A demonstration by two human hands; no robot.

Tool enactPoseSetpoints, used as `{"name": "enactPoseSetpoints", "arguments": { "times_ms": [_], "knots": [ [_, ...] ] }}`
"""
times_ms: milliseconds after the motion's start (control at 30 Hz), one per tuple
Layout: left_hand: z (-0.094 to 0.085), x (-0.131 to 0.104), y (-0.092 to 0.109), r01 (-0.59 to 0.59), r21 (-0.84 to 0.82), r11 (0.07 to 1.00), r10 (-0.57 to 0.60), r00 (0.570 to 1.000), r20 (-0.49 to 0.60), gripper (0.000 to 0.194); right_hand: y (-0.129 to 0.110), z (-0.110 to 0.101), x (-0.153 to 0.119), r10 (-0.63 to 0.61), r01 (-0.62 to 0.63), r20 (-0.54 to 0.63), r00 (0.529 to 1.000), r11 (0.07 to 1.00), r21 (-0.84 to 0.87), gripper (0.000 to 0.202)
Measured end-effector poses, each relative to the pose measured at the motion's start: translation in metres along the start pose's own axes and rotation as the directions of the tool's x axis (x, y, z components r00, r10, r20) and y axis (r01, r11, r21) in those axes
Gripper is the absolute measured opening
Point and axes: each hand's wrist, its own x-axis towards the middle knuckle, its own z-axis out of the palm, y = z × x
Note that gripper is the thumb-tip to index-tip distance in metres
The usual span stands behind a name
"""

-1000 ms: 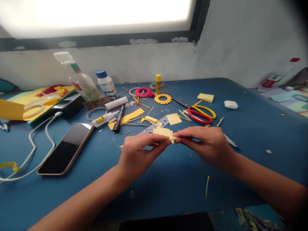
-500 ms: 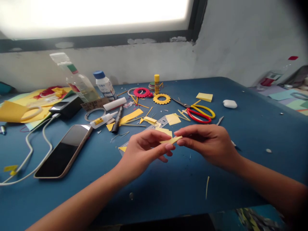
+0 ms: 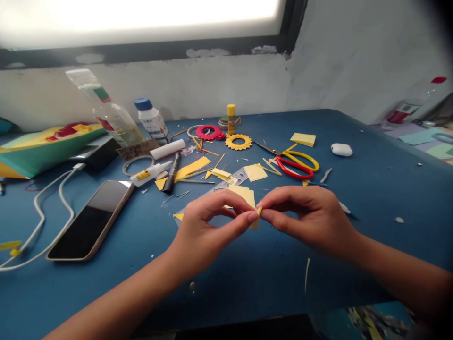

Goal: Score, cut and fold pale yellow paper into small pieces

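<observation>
A small folded piece of pale yellow paper (image 3: 255, 224) is pinched between my two hands above the blue table. My left hand (image 3: 215, 226) grips it from the left between thumb and forefinger. From the right, the thumb and fingertips of my right hand (image 3: 311, 215) press on the same piece. Just behind my fingers lie loose yellow paper squares (image 3: 255, 173) and a clear ruler (image 3: 240, 176). Scissors (image 3: 295, 161) with red and yellow handles rest beyond my right hand.
A phone (image 3: 94, 219) and white cable (image 3: 63, 203) lie left. Behind are a marker (image 3: 171, 172), a glue bottle (image 3: 150, 173), a glue stick (image 3: 231, 119), a clear bottle (image 3: 115, 118), and red (image 3: 208, 132) and yellow (image 3: 230, 140) toothed rings. A white earbud case (image 3: 341, 149) sits right.
The yellow paper has turned from lying nearly flat to pointing downward. My hands have come closer together, fingertips meeting at the paper. The sheets at the far left have lifted at their near edge.
</observation>
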Motion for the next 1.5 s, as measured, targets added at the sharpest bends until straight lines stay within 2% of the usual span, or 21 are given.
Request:
{"name": "enactPoseSetpoints", "arguments": {
  "times_ms": [167, 267, 567, 700, 867, 1067, 1167, 1300, 1400, 1500],
  "knots": [
    [0.001, -0.001, 0.0, -0.063, 0.029, 0.998, 0.063, 0.998, -0.001, 0.008, -0.005, 0.003, -0.002, -0.046, 0.046, -0.008, 0.999, 0.997, -0.056, 0.009],
    [0.0, -0.001, 0.0, -0.043, 0.004, 0.999, 0.043, 0.999, 0.021, 0.01, -0.006, 0.004, -0.002, -0.06, 0.059, -0.015, 0.998, 0.995, -0.078, 0.008],
    [0.0, 0.002, 0.0, 0.125, -0.092, 0.988, -0.117, 0.989, 0.087, 0.005, -0.004, 0.003, -0.003, 0.014, -0.015, -0.014, 1.0, 0.995, -0.1, 0.007],
    [0.0, 0.004, -0.001, 0.19, -0.146, 0.971, -0.173, 0.977, 0.121, 0.003, -0.004, 0.001, -0.002, 0.051, -0.047, 0.041, 0.998, 0.995, -0.082, 0.007],
    [-0.003, 0.005, -0.005, 0.315, -0.21, 0.926, -0.27, 0.938, 0.219, 0.003, -0.005, -0.002, -0.001, 0.092, -0.087, 0.126, 0.988, 0.995, -0.051, 0.009],
    [-0.003, 0.006, -0.009, 0.436, -0.292, 0.851, -0.341, 0.882, 0.324, 0.002, -0.007, -0.003, -0.001, 0.086, -0.078, 0.187, 0.979, 0.996, -0.049, 0.009],
    [0.0, 0.006, -0.01, 0.416, -0.374, 0.829, -0.322, 0.901, 0.29, 0.002, -0.006, -0.002, -0.001, 0.075, -0.072, 0.181, 0.981, 0.997, -0.025, 0.009],
    [0.002, 0.004, -0.006, 0.289, -0.322, 0.902, -0.257, 0.956, 0.139, 0.003, -0.004, 0.001, -0.001, 0.024, -0.018, 0.115, 0.993, 0.998, -0.054, 0.008],
    [0.004, 0.001, 0.0, 0.204, -0.184, 0.962, -0.203, 0.979, 0.02, 0.005, -0.003, 0.003, -0.003, -0.112, 0.113, 0.017, 0.994, 0.977, -0.182, 0.008],
    [0.008, -0.002, 0.003, 0.163, -0.049, 0.985, -0.166, 0.984, -0.062, 0.006, 0.0, 0.006, -0.006, -0.297, 0.265, -0.026, 0.955, 0.887, -0.379, 0.009]
  ]
}}
